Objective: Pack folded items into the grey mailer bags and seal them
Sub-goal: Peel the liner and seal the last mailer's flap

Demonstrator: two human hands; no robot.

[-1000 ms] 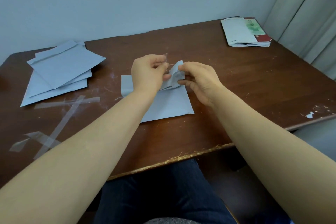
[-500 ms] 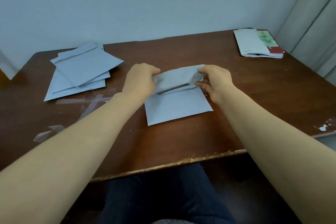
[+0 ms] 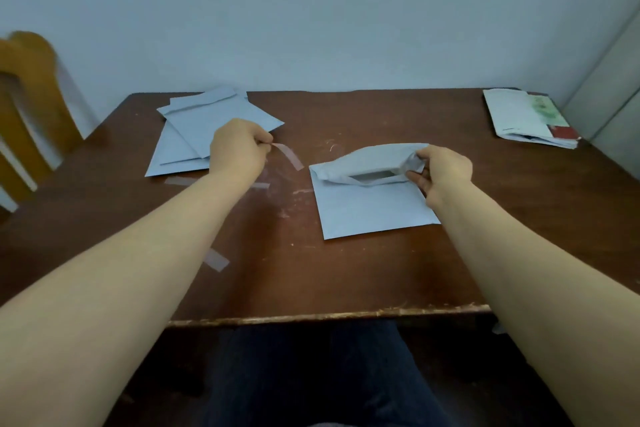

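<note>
Brown table (image 3: 363, 274): grey mailer (image 3: 374, 208), flap raised, pinched by rt hand (image 3: 445, 172); lt hand (image 3: 239, 149) grips peeled strip (image 3: 289, 156).

Probably a home room: worn wooden table (image 3: 346, 281), wooden chair (image 3: 24, 107), plain wall (image 3: 311, 10), curtain (image 3: 609, 80).

Both bare arms stretched forward, hands apart

The left hand (image 3: 239, 149) is closed in a loose fist, thumb and forefinger pinched on a strip (image 3: 289, 156). The right hand (image 3: 441, 172) sits further right and slightly lower, thumb on top and fingers (image 3: 417, 180) curled beneath, gripping the flap (image 3: 374, 158). Forearms are bare, wrists straight.
</note>
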